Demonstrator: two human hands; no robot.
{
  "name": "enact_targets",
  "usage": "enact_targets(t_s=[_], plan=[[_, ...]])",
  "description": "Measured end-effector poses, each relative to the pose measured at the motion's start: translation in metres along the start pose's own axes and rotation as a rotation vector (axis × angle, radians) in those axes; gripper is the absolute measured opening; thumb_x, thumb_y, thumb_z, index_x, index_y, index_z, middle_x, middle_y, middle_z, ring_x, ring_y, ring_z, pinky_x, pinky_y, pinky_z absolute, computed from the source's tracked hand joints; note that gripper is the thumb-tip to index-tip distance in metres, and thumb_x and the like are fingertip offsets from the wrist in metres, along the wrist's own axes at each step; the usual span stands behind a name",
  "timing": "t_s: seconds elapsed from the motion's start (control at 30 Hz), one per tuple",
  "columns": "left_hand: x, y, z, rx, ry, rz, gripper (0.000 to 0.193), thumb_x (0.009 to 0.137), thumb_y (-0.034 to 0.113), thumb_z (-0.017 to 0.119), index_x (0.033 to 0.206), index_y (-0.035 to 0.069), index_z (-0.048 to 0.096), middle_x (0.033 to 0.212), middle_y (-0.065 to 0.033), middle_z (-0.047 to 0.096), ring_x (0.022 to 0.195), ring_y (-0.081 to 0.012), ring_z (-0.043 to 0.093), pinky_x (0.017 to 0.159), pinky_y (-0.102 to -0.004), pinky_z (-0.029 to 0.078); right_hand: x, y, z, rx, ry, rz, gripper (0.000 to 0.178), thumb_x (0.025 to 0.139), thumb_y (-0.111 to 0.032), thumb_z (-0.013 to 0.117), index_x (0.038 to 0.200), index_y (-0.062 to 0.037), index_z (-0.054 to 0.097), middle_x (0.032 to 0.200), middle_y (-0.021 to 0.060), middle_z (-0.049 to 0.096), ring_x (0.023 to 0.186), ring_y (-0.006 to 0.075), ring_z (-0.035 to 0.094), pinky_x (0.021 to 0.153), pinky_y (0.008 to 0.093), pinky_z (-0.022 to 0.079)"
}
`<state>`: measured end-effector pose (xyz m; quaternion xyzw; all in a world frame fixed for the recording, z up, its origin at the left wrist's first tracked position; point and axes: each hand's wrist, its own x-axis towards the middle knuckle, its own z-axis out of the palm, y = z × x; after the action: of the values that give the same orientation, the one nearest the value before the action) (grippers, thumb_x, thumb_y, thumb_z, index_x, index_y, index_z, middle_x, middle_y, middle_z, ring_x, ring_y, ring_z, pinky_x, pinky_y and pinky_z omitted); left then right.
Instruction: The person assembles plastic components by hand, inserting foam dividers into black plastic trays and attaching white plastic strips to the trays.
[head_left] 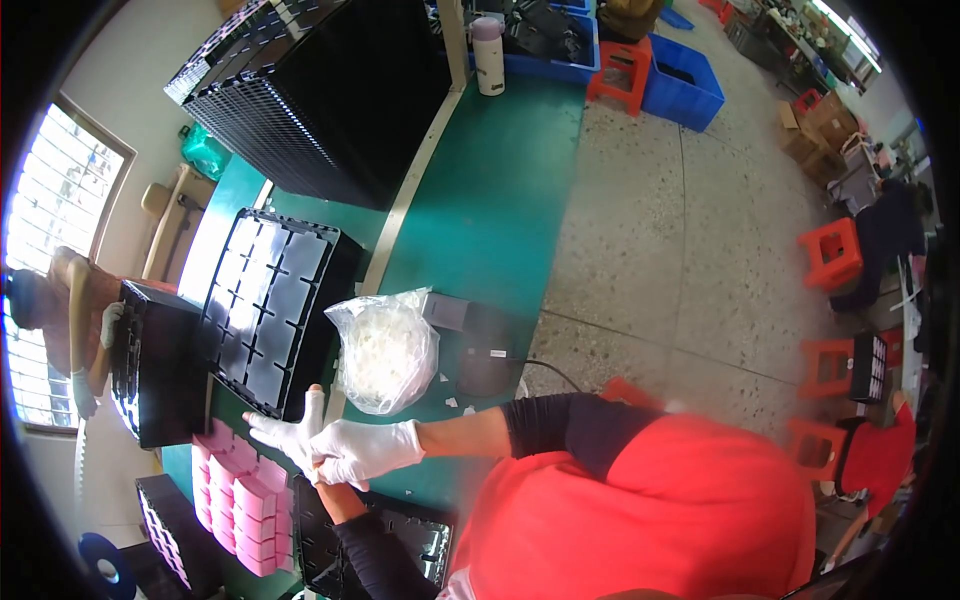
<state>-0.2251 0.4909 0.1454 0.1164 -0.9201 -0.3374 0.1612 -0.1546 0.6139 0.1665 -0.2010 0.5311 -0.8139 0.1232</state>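
Both my hands wear white gloves and meet over the green bench. My left hand [288,436] has its fingers spread, with a bare fingertip showing at the thumb. My right hand [368,451] is closed around the wrist end of the left hand's glove. Just beyond them stands a black tray [268,305] divided into a grid of flat grey-black cells. Close to the right hand lies a clear plastic bag [387,358] of small white pieces. Pink foam-like blocks [240,500] are stacked to the left, and another black tray [428,545] is partly covered by my left arm.
A tall stack of black trays [340,110] rises at the back. Across the bench a gloved person [75,300] stands at more black trays [165,365]. A dark device [484,368] with a cable lies right of the bag. Blue bins [682,85] and red stools [622,75] stand beyond.
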Motion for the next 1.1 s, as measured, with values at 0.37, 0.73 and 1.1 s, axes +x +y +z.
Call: enact_targets(t_s=[0.37,0.73,1.1], plan=[[0.034,-0.038,-0.016,-1.666,-0.958,-0.097,0.043,0.094,0.033,0.052,0.129,0.009,0.047,0.125,-0.0111,0.048,0.11,-0.0268,0.045,0.097,-0.0436,0.035,0.002,0.011,0.04,-0.394,0.149,-0.413,0.015,0.078,-0.013,0.064,0.088,-0.0016,0.063,0.084,0.0166,0.062,0.08,0.0348,0.062,0.069,0.0403,0.05],[0.031,-0.014,-0.041,-2.003,-0.254,-0.653,0.045,0.089,0.017,0.046,0.13,0.001,0.041,0.153,-0.02,0.02,0.141,-0.0388,0.021,0.11,-0.061,0.024,0.005,0.037,0.036,-0.648,0.272,-0.105,0.016,0.078,-0.015,0.06,0.085,-0.0012,0.062,0.078,0.0216,0.062,0.076,0.0392,0.061,0.068,0.0452,0.048],[0.002,0.003,-0.037,-2.162,-0.221,-0.905,0.058,0.095,0.035,0.042,0.144,0.009,0.023,0.156,-0.0196,0.01,0.144,-0.039,0.012,0.111,-0.0649,0.016,-0.004,0.027,0.008,-0.556,-0.228,-0.245,0.013,0.065,-0.013,0.057,0.064,0.0005,0.059,0.059,0.0196,0.058,0.056,0.0347,0.057,0.055,0.0424,0.044]])
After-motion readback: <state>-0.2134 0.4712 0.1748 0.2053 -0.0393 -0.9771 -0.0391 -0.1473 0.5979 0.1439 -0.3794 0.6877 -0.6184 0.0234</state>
